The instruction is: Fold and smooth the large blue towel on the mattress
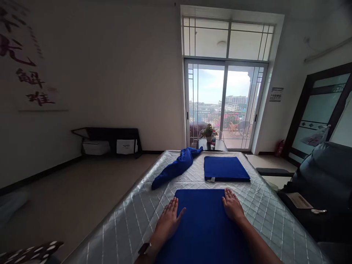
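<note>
A flat, smooth blue cloth (203, 227) lies in front of me on a quilted silver cover (129, 220). On its left edge rests my left hand (169, 219), fingers stretched out and thumb apart, with a watch on the wrist. My right hand (232, 206) lies flat on the cloth's far right corner, fingers extended. Beyond it, to the right, sits a neatly folded blue cloth (227, 168) with a small white tag at its near edge. A crumpled blue cloth (178, 165) stretches diagonally across the far left of the cover.
Past the far edge stands a small dark table (202, 146) with a potted plant (208, 131) and a bottle (213, 139). A black armchair (327, 179) is close on the right. White boxes (126, 146) sit on a low black rack by the left wall.
</note>
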Action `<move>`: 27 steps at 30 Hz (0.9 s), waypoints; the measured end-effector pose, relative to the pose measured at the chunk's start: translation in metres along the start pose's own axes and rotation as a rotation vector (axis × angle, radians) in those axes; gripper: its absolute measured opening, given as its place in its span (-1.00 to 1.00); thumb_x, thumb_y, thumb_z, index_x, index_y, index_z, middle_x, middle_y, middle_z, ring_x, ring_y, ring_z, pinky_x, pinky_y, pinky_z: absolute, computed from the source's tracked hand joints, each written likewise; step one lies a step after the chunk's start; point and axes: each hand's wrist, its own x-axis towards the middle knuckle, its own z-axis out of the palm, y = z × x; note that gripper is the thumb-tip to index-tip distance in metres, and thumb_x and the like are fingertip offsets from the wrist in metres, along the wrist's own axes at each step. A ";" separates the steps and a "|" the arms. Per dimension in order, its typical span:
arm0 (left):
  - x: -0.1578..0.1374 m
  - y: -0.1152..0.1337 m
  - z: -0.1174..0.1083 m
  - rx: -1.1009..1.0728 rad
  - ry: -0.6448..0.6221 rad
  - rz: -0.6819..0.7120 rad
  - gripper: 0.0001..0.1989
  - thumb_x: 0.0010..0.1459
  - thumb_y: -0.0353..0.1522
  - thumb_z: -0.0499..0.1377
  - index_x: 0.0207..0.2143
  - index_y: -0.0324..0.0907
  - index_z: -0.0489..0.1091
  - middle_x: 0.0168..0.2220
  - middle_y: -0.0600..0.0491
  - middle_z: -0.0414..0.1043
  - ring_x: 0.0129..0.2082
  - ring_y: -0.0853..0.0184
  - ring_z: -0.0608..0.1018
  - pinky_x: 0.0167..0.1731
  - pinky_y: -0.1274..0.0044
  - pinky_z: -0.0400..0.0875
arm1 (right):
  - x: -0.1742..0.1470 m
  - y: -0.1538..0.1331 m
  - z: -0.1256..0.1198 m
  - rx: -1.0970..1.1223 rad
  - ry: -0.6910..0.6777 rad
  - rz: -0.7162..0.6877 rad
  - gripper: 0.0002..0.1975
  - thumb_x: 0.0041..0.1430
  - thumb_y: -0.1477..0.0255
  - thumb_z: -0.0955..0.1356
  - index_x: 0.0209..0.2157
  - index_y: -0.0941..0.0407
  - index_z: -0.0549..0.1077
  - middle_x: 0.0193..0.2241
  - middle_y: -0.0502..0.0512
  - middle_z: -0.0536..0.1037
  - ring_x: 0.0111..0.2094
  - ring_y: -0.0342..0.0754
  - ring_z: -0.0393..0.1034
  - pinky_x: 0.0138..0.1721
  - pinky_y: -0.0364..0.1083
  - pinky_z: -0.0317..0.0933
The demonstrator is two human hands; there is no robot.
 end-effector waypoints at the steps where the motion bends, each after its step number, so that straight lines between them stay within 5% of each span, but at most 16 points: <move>1: 0.001 0.001 -0.002 0.015 -0.019 -0.008 -0.12 0.35 0.12 -0.32 0.42 -0.37 -0.03 0.45 -0.21 -0.06 0.44 0.11 0.11 0.39 0.22 0.08 | 0.000 0.001 0.001 0.007 -0.001 0.000 -0.33 0.42 0.27 -0.02 0.44 0.28 -0.05 0.46 0.18 -0.06 0.47 -0.04 -0.24 0.42 0.02 -0.30; 8: 0.026 0.035 -0.027 0.189 -0.061 -0.108 -0.07 0.33 0.15 -0.32 0.35 -0.41 0.18 0.38 -0.29 0.15 0.40 0.00 0.20 0.37 0.18 0.09 | 0.001 0.002 0.001 0.012 0.001 0.001 -0.33 0.41 0.28 -0.01 0.43 0.31 -0.04 0.46 0.19 -0.04 0.47 -0.04 -0.25 0.42 0.01 -0.32; 15: 0.053 0.176 -0.012 -0.085 -0.085 0.319 -0.20 0.40 0.03 -0.39 0.40 -0.33 0.07 0.43 -0.17 0.09 0.44 0.18 0.13 0.39 0.28 0.07 | 0.000 0.004 0.003 0.009 0.016 -0.011 -0.34 0.40 0.32 -0.01 0.43 0.29 -0.04 0.46 0.19 -0.04 0.47 -0.04 -0.24 0.42 0.00 -0.31; 18: 0.058 0.217 0.006 -0.117 -0.075 0.373 -0.29 0.43 -0.06 -0.39 0.42 -0.23 0.05 0.43 -0.11 0.08 0.44 0.21 0.10 0.39 0.26 0.08 | 0.000 0.007 0.005 -0.016 0.001 -0.048 -0.35 0.37 0.39 0.00 0.43 0.30 -0.03 0.46 0.18 -0.06 0.47 -0.04 -0.27 0.42 0.00 -0.32; 22: 0.062 0.207 0.021 -0.105 -0.054 0.294 -0.31 0.43 -0.11 -0.38 0.41 -0.26 0.06 0.43 -0.17 0.09 0.45 0.11 0.09 0.39 0.15 0.05 | 0.003 0.007 0.007 -0.004 0.002 -0.017 -0.34 0.38 0.36 -0.02 0.43 0.31 -0.04 0.46 0.17 -0.06 0.47 -0.04 -0.26 0.42 0.01 -0.31; 27: 0.062 0.121 0.011 0.018 0.018 0.076 -0.29 0.41 -0.04 -0.32 0.41 -0.25 0.08 0.42 -0.12 0.12 0.44 0.14 0.12 0.39 0.22 0.07 | 0.003 0.002 0.004 0.004 -0.001 0.013 -0.33 0.40 0.28 -0.03 0.44 0.27 -0.06 0.46 0.15 -0.08 0.47 -0.05 -0.25 0.42 0.00 -0.33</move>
